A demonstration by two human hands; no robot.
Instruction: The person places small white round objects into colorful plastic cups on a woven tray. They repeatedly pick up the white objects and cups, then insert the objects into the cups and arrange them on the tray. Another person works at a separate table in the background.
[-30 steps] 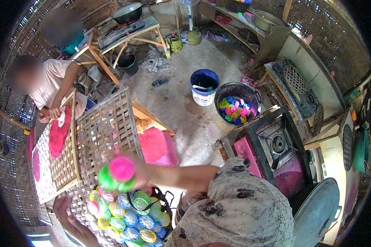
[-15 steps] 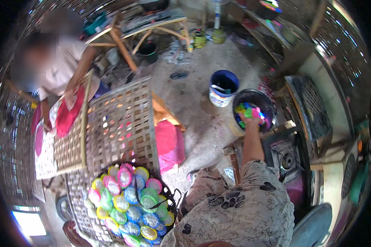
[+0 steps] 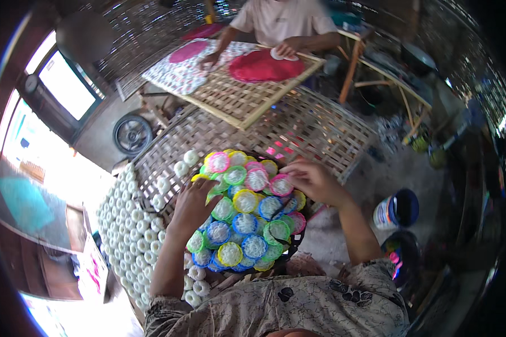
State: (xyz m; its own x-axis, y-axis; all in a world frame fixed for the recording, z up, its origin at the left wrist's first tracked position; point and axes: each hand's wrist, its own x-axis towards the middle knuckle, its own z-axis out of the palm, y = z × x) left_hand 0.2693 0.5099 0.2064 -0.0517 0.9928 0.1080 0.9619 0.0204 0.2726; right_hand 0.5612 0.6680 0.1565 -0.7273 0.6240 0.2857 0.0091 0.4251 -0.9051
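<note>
A heap of small round plastic cups [image 3: 245, 224] lies in front of me, rimmed in pink, green, blue and yellow, with white stringy filling. The dark edge of a basket [image 3: 299, 242] shows at its right side. My left hand [image 3: 192, 206] is at the heap's left side, its fingers closed around green and yellow cups [image 3: 212, 194] that they partly cover. Over the heap's upper right is my right hand [image 3: 314, 181], fingers apart and bent near a pink-rimmed cup [image 3: 280, 184]; nothing shows held in it.
White rings [image 3: 130, 224] cover the woven rack [image 3: 208, 132] at left. Across it, another person's hands [image 3: 287, 48] work at a red sheet [image 3: 266, 66] on a second rack [image 3: 239, 115]. A blue-rimmed bucket [image 3: 383, 213] and a dark basin [image 3: 402, 253] stand at right.
My view has swung left from the basin to the heap. My right hand has left the coloured pieces in the basin and is over the heap. My left hand has come into view.
</note>
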